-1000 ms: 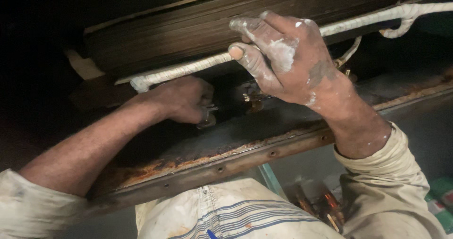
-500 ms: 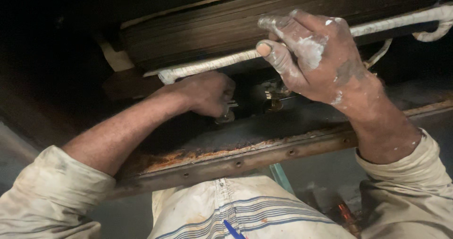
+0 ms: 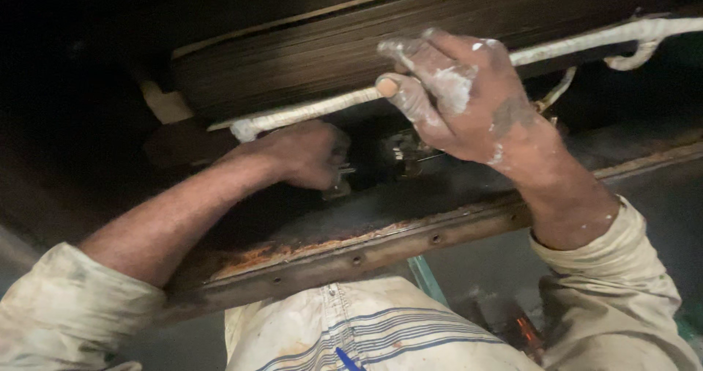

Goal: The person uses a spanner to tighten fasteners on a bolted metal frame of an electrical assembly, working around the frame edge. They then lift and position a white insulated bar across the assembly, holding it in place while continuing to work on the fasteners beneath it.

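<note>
Now the view sits closer than a second ago; both hands keep their places. Right hand (image 3: 469, 100), paint-smeared, fingers curled over the white cord (image 3: 307, 112) at 1 o'clock. Left hand (image 3: 304, 155) closed around a small metal fitting (image 3: 340, 188) at centre, above the rusty rail (image 3: 351, 257). Grip unchanged; work looks mid-step.

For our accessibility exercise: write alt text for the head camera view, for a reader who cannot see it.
A right hand smeared with white grips a white-wrapped pipe under dark wooden boards, while the left hand works at a small metal fitting above a rusty steel rail.
</note>
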Demonstrator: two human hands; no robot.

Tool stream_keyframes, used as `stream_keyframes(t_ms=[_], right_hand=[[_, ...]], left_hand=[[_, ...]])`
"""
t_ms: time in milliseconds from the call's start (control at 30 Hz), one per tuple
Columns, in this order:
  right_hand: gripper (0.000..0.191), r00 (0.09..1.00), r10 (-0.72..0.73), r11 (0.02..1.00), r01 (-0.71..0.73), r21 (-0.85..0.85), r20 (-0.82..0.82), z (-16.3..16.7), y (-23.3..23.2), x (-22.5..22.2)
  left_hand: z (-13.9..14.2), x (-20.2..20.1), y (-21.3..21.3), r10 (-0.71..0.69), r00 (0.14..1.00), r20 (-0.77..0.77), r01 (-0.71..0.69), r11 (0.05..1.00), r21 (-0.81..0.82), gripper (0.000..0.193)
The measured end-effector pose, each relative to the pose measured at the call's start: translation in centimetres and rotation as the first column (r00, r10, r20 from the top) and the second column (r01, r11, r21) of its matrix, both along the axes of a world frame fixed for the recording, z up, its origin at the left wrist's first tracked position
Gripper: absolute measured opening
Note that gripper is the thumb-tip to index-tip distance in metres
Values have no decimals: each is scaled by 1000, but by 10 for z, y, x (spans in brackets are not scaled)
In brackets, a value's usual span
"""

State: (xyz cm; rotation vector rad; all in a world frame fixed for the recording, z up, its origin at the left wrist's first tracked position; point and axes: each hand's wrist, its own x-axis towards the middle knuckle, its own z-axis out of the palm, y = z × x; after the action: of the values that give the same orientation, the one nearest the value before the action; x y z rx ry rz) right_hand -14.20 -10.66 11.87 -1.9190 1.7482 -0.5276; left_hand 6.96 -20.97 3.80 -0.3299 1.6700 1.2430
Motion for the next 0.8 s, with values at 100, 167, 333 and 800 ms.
stream_keyframes(t_ms=[100,167,333,800], right_hand=[[31,994,1,990,-17,-139,-114,-4,4,-1],[34,992,-14,983,-8,-181,-124,-3,7,-2],[42,991,-125,992,125,17,42,4,6,-3],[37,985,-167,978,171,-121,40,12,5,-6]], left_hand=[[-7,1,6,-48,999,-7,48,998,-35,35],[-10,-1,11,-25,995,-97,21,999,-46,34],[-11,-5,16,-82,989,-122,70,993,-98,30],[1,-16,12,-43,993,-110,35,996,-79,25]])
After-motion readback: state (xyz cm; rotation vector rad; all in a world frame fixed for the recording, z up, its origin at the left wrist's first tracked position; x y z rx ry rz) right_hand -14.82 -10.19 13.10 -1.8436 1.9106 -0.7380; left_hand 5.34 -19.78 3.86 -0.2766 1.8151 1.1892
